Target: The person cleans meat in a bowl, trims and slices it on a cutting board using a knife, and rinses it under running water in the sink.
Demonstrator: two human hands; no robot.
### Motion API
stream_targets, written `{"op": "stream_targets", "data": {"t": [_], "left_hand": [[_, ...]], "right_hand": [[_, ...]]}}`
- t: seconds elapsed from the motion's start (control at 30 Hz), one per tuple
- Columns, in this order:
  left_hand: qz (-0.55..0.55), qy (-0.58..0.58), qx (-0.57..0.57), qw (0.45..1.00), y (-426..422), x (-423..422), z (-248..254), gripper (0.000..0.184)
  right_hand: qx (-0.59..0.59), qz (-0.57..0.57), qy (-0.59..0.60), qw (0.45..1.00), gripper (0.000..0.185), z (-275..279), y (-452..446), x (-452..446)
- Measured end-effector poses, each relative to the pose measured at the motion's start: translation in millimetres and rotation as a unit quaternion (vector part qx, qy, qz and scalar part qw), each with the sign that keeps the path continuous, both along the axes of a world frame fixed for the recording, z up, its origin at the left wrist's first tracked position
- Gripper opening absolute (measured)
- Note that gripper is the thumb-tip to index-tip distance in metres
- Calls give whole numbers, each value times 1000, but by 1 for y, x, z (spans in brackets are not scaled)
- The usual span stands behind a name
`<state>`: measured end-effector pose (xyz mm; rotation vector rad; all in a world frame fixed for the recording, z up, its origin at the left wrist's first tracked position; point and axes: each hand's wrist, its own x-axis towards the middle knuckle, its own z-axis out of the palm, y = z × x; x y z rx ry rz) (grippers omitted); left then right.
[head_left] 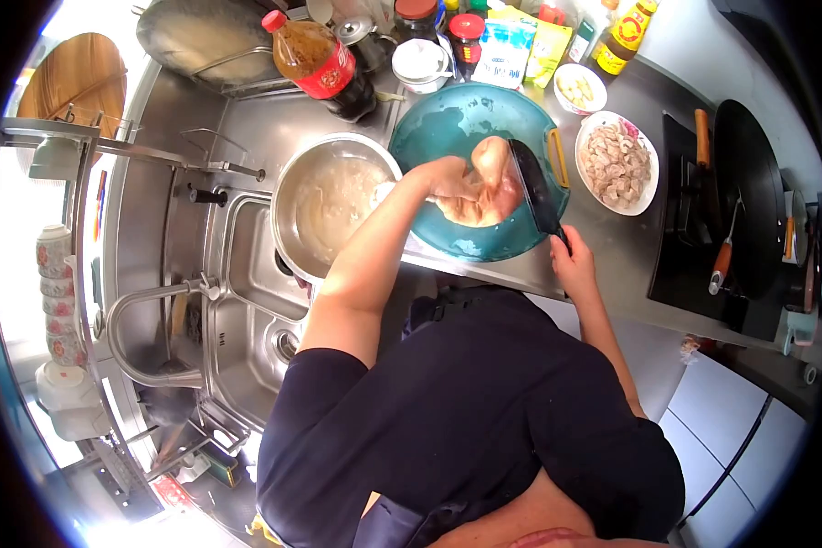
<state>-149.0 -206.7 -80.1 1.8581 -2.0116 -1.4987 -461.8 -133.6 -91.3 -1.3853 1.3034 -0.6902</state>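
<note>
Head camera view: the left hand (449, 177) rests on the large pale piece of meat (495, 196), with the fingers bent over its left side; how firmly they press cannot be determined. The meat lies on the round green cutting board (470, 110), right of the board's middle. The right hand (574, 261) has its fingers closed around the handle of the black cleaver (534, 183). The blade stands along the right side of the meat; whether its edge has entered the meat cannot be determined.

Left of the board, just beside it, is the metal pot (278, 215), which contains cloudy liquid. Right of the board is the large bowl (584, 146) of cut meat pieces; the small bowl (585, 110) of pale pieces is located just behind it. The cola bottle (324, 71) stands behind the pot. At the far right, the black wok (753, 183) is positioned over the stove (669, 260). At the left is the sink (247, 260), with the curved faucet (119, 315) beside it
</note>
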Motion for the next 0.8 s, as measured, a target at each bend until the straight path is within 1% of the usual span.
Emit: {"op": "stream_targets", "data": {"t": [0.07, 0.1, 0.17, 0.2, 0.3, 0.33, 0.43, 0.47, 0.5, 0.57, 0.6, 0.67, 0.77, 0.8], "left_hand": [[33, 75, 15, 996, 6, -1, -5, 40], [62, 100, 3, 993, 6, -1, -3, 40], [121, 150, -16, 981, 10, 4, -1, 39], [149, 185, 21, 971, 15, -1, 27, 36], [215, 274, 26, 937, 15, -4, 35, 35], [220, 305, 23, 927, 14, -4, 37, 35], [218, 288, -69, 930, 19, -7, 30, 34], [198, 279, -76, 937, 21, -5, 23, 34], [166, 197, -115, 959, 23, -3, 17, 35], [149, 119, -80, 978, 25, 1, 4, 39], [139, 73, -93, 983, 26, 2, 4, 39], [116, -20, -116, 986, 30, 3, 2, 39], [147, -89, -141, 975, 36, -7, 13, 40], [126, -145, -177, 965, 41, -9, 17, 39]], "right_hand": [[-39, 0, -2, 999, 20, -6, -5, 9], [-59, -2, -3, 998, 20, -6, -10, 14], [-50, -4, 6, 999, 21, -4, -21, 20], [-45, -4, 11, 999, 21, -1, -25, 22], [-31, -6, -27, 999, 21, 21, -37, 26], [-56, -9, -26, 998, 21, 26, -39, 28], [-108, -18, -27, 994, 21, 41, -39, 29], [-124, -11, -14, 992, 21, 41, -38, 27], [-139, -4, 0, 990, 21, 41, -37, 25], [-153, 12, 26, 988, 21, 42, -33, 20], [-152, 21, 38, 987, 21, 42, -30, 18], [-140, 34, 54, 988, 22, 39, -24, 14], [-121, 45, 63, 990, 23, 31, -17, 11], [-122, 48, 63, 989, 23, 29, -14, 11]]}}
